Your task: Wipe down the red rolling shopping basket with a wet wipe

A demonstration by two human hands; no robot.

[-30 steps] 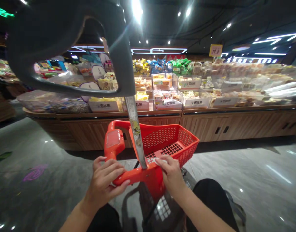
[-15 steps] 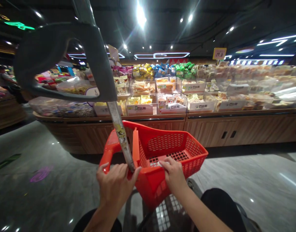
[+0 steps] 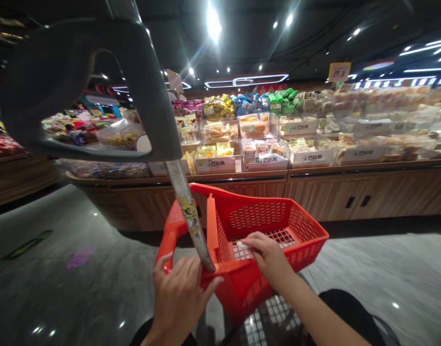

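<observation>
A red plastic shopping cart (image 3: pixel 238 274) with a perforated basket stands in front of me. My left hand (image 3: pixel 182 288) grips its near left edge, the thumb apart beside the foot of a scuffed metal pole (image 3: pixel 189 211). That pole carries a large dark grey loop handle (image 3: pixel 150 91), which fills the upper left. My right hand (image 3: pixel 265 254) is over the near rim of the basket, thumb and fingers pinched on a small white scrap (image 3: pixel 241 245) that looks like tissue. The basket floor shows as a grid, partly covered by my right hand.
Beyond the cart runs a wooden display counter (image 3: pixel 321 194) with clear bins (image 3: pixel 218 163) of packaged food. Colourful packets (image 3: pixel 249 103) are piled behind, and a yellow price sign (image 3: pixel 339 72) stands above. My knee (image 3: pixel 346 307) is at the lower right. The floor (image 3: pixel 382 269) is shiny grey.
The cart, the counter and both hands have shifted to the right in view. My right hand still pinches the white scrap; my left hand keeps its hold on the cart edge.
</observation>
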